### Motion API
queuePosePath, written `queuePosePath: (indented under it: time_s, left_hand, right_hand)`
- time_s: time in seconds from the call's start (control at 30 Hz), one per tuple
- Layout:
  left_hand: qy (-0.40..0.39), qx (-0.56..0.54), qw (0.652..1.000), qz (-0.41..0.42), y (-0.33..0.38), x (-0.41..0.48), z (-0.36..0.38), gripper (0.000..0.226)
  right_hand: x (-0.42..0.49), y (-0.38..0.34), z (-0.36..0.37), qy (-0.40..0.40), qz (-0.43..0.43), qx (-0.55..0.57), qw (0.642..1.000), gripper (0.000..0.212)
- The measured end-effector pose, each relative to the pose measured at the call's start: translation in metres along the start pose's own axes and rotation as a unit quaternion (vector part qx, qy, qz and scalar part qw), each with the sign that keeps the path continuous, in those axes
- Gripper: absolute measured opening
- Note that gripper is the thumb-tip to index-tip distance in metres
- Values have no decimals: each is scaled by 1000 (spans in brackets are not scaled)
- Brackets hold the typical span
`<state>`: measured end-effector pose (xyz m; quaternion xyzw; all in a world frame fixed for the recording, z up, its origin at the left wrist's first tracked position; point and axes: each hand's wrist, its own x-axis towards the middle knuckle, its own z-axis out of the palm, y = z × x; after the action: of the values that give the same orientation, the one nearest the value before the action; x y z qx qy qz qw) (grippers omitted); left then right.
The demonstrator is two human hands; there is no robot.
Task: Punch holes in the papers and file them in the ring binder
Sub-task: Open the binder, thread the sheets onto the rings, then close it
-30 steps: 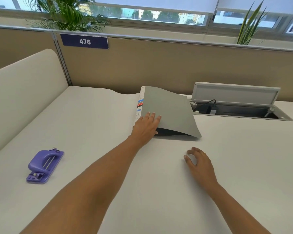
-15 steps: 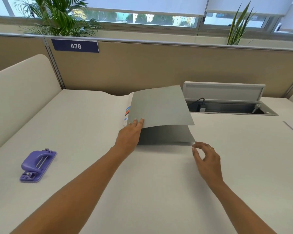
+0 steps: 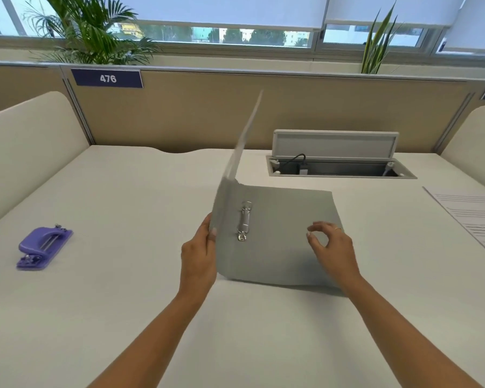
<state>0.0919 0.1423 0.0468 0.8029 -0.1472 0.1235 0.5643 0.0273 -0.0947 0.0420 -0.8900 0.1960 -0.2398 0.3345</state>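
On the white desk [image 3: 123, 317], right in front of the person, lies one grey ring binder [image 3: 280, 236], and it is open. Two bare arms reach to it. The left hand [image 3: 198, 256] grips the binder's left edge, with the thumb on the inside and the fingers behind. The right hand [image 3: 333, 247] is over the binder's flat right half. Its fingers are loosely bent and it holds nothing. I cannot tell if it touches the board. Inside the binder sits one shiny metal ring clip [image 3: 244, 221], close to the left hand. The binder's front cover [image 3: 245, 135] stands almost straight up.

Well to the left of the binder lies one purple hole punch [image 3: 44, 247]. Well to the right of the binder lie white papers [image 3: 473, 219] with printed lines. I cannot tell how many.

Behind the binder is one box [image 3: 342, 176] sunk into the desk, with its lid [image 3: 335, 144] up. In it are a black cable [image 3: 298, 158] and a plug.

Further behind the binder is a tan wall [image 3: 207, 113] with one blue sign [image 3: 107, 78] that says 476. Past it stand two green plants [image 3: 90, 32] [image 3: 375, 43] by the window.
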Motion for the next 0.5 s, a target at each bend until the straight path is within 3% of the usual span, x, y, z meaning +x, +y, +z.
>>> queuePosePath:
  time_s: [0.13,0.3,0.5]
  left_hand:
    - [31,-124,984,-121,22,-31,31,23]
    - [63,-222,947,-224,45,-67,67,28]
    - [61,-189,927,-318,48,-94,100,27]
  right_hand:
    - [-7,35,-18,-55,28,-49,997,27]
    - [-16,93,-40,-146,23,-149,978,49]
    - [-10,143,-72,-148,-21,-188,971,48]
